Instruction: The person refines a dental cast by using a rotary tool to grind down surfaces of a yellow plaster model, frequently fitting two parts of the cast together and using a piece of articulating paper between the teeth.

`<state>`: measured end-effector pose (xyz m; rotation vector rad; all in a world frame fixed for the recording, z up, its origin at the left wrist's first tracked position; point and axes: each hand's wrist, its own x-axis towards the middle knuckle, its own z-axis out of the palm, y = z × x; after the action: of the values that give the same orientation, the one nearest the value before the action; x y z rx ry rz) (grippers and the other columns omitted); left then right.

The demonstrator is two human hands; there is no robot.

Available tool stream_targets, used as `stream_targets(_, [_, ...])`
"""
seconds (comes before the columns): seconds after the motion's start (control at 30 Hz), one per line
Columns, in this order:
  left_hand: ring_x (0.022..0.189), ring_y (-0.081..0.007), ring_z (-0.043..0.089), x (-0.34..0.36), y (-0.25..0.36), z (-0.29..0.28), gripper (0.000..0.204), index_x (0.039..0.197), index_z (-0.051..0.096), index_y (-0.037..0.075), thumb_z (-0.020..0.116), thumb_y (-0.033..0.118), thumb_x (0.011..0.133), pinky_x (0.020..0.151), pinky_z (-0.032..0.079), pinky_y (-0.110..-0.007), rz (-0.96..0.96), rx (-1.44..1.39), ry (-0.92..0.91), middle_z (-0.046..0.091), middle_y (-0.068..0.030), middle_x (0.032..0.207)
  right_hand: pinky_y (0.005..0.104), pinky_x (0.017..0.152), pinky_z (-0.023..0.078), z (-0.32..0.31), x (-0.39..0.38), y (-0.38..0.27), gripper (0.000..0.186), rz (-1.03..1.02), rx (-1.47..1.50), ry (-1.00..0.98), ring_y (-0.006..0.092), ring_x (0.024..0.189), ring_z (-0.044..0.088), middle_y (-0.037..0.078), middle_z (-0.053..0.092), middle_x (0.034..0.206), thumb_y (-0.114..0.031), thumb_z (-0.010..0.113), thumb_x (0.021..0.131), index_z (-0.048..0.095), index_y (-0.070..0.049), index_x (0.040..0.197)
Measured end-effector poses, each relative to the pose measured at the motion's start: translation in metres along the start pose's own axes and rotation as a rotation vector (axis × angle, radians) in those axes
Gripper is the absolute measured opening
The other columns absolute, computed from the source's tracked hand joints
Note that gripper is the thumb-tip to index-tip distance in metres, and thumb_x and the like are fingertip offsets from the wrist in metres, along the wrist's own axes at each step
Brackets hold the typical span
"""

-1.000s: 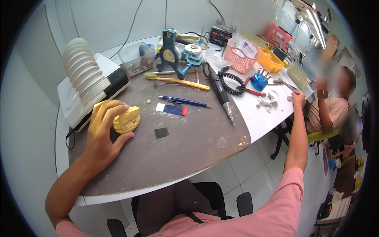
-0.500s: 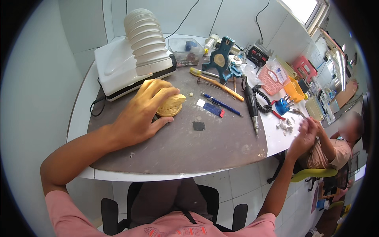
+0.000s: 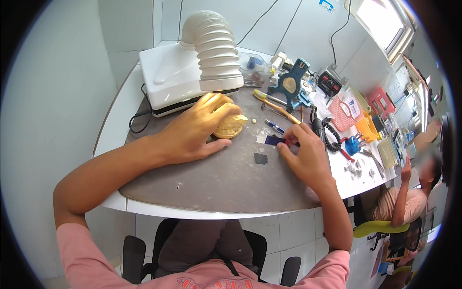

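Observation:
My left hand (image 3: 199,125) is wrapped over a yellowish plaster dental model (image 3: 230,127) with tooth shapes, resting on the grey bench mat. Its fingers curl over the top and its thumb lies low at the near side. At the middle right of the mat, my right hand (image 3: 307,153) pinches a flat blue strip (image 3: 273,140) by its red end. The strip's white end points toward the model. A blue mechanical pencil (image 3: 274,126) lies just beyond, partly hidden by the right fingers. A small tooth-coloured piece (image 3: 254,121) sits beside the model, and a dark grey square (image 3: 261,158) lies nearer me.
Behind the model stands a white box-shaped unit (image 3: 168,72) with a ribbed hose (image 3: 216,53). A yellow-handled brush (image 3: 276,106), a teal articulator (image 3: 290,84), a black handpiece (image 3: 317,126) and a blue bur holder (image 3: 354,143) crowd the right. Another person (image 3: 402,192) sits beyond.
My right hand has come left from beyond the bench edge onto the mat and taken hold of the strip, which has turned slightly. My left hand stays on the model. The view has shifted.

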<state>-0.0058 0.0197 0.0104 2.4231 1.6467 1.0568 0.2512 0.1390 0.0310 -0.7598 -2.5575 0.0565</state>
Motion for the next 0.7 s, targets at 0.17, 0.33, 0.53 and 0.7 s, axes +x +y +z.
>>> stream_targets(0.17, [0.117,-0.0344,0.048,0.001,-0.001,0.002,0.047,0.123,0.05,0.004,0.072,0.009,0.082,0.101,0.041,-0.043,0.002,-0.027,0.004,0.049,-0.0138,0.125,0.024,0.058,0.047,0.006,0.009,-0.001,0.013,0.462,0.704,-0.112,0.0109,0.066,0.062,0.007,0.067,0.079,-0.008,0.066,0.086,0.058,-0.001,0.092])
stream_targets(0.33, [0.117,-0.0341,0.048,-0.002,-0.003,0.004,0.045,0.122,0.051,0.004,0.071,0.008,0.082,0.101,0.041,-0.042,-0.001,-0.047,0.036,0.05,-0.0141,0.124,0.0213,0.057,0.048,0.011,0.025,-0.012,0.014,0.599,0.986,-0.248,0.0079,0.064,0.06,0.008,0.068,0.081,-0.009,0.065,0.088,0.052,-0.006,0.093])
stream_targets(0.53, [0.123,-0.0344,0.045,-0.001,0.004,0.004,0.047,0.126,0.051,0.005,0.071,0.01,0.083,0.103,0.04,-0.044,0.019,-0.021,0.021,0.05,-0.0144,0.125,0.0207,0.064,0.049,0.017,0.026,-0.013,0.012,0.571,1.17,-0.324,0.0073,0.07,0.059,0.003,0.064,0.088,-0.01,0.065,0.09,0.054,-0.007,0.092])
stream_targets(0.7, [0.131,-0.0369,0.04,-0.004,0.003,0.009,0.046,0.13,0.048,0.005,0.066,0.009,0.087,0.108,0.037,-0.045,0.03,0.055,0.021,0.048,-0.0165,0.128,0.0208,0.077,0.051,0.019,0.025,-0.023,0.016,0.7,1.373,-0.058,0.0081,0.08,0.06,0.003,0.064,0.091,-0.013,0.067,0.092,0.065,0.0,0.101])
